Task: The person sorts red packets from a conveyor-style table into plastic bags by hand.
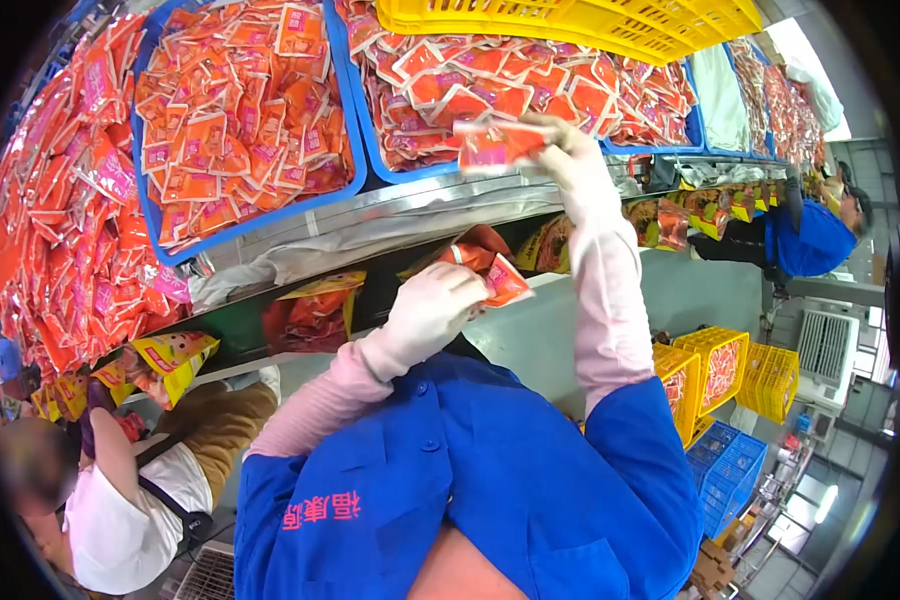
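Observation:
My right hand (pixel 577 172), in a white glove, pinches a small red-orange sachet (pixel 490 146) by one end above the blue crates. My left hand (pixel 432 308), also gloved, is lower and nearer my body, with its fingers closed on another red sachet (pixel 508 284). Just behind that sachet a larger red and yellow bag (pixel 482 243) on the dark conveyor (pixel 375 303) is partly hidden by my left hand. Beside it on the conveyor, a yellow bag holding red sachets (pixel 317 308) stands to the left.
Blue crates (pixel 361 172) full of sachets line the far side, with a yellow crate (pixel 570 22) above them. Further bags (pixel 175 362) stand along the conveyor. Co-workers sit left (pixel 135 520) and right (pixel 810 238). Yellow crates (pixel 722 368) and a blue crate (pixel 722 470) are at right.

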The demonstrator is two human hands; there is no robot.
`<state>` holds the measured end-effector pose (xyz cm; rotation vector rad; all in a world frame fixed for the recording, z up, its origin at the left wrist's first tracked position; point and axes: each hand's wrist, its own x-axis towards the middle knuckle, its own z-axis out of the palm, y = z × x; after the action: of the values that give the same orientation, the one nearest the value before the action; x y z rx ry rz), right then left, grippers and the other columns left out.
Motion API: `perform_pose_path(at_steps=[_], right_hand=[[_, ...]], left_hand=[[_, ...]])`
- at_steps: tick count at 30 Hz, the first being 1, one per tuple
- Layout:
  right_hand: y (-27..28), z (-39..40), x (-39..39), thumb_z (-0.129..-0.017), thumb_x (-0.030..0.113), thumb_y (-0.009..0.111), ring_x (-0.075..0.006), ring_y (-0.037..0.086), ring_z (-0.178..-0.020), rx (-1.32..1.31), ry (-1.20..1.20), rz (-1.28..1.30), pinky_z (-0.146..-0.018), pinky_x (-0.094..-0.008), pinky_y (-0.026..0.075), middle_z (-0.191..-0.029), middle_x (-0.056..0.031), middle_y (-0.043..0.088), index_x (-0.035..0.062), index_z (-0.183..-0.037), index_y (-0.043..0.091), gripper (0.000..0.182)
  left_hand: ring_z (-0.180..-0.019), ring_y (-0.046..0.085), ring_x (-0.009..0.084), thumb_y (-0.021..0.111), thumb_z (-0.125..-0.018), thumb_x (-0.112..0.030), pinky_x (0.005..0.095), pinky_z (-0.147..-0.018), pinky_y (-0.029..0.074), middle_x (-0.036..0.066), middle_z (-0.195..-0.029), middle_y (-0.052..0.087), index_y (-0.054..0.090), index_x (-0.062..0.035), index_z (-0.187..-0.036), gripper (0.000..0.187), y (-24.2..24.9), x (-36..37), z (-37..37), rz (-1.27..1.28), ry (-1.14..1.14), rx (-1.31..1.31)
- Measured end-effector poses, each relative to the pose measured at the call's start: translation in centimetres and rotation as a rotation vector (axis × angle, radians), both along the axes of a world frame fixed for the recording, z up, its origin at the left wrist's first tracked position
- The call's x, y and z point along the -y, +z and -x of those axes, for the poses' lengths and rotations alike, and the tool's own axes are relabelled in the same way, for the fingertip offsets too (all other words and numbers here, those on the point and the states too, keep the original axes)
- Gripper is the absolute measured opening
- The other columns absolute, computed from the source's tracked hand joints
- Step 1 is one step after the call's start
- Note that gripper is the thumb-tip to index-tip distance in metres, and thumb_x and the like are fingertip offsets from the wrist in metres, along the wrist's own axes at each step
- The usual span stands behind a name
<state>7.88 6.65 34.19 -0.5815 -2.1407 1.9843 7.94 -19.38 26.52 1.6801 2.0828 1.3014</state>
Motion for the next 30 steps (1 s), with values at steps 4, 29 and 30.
perform_pose_path(at_steps=[4,29,30], right_hand=[[-0.5,-4.2,4.3,-0.084,-0.005,0.054,-0.0124,0.068,-0.086,0.091,0.223,-0.031,-0.082,-0.0283,0.056,-0.091,-0.0023,0.072,0.0023,-0.105,0.071,0.029],[-9.3,12.5,0.7,-0.082,0.024,0.078,-0.0373,0.066,-0.106,0.172,0.026,-1.381,-0.086,-0.045,0.056,-0.113,-0.02,0.069,0.0084,-0.125,0.055,0.052],[-12.7,14.2,-1.3,-0.083,0.025,0.075,-0.037,0.067,-0.107,0.343,0.076,-1.369,-0.088,-0.0479,0.055,-0.113,-0.0227,0.069,0.0095,-0.128,0.054,0.051]], left_hand=[[-0.096,0.065,0.027,0.077,-0.076,-0.037,0.0527,-0.115,0.033,0.007,-0.087,0.068,0.073,-0.0073,-0.091,0.034,-3.9,1.8,0.0,0.486,0.006,-0.372],[-0.1,0.064,0.0332,0.076,-0.083,-0.032,0.0466,-0.091,0.048,0.013,-0.102,0.069,0.067,-0.0104,-0.106,0.033,-1.9,8.7,21.0,0.224,1.028,-0.306],[-0.102,0.065,0.0335,0.074,-0.085,-0.033,0.0471,-0.09,0.048,0.014,-0.104,0.069,0.067,-0.0105,-0.11,0.034,-3.1,7.8,23.7,0.258,1.111,-0.336]])
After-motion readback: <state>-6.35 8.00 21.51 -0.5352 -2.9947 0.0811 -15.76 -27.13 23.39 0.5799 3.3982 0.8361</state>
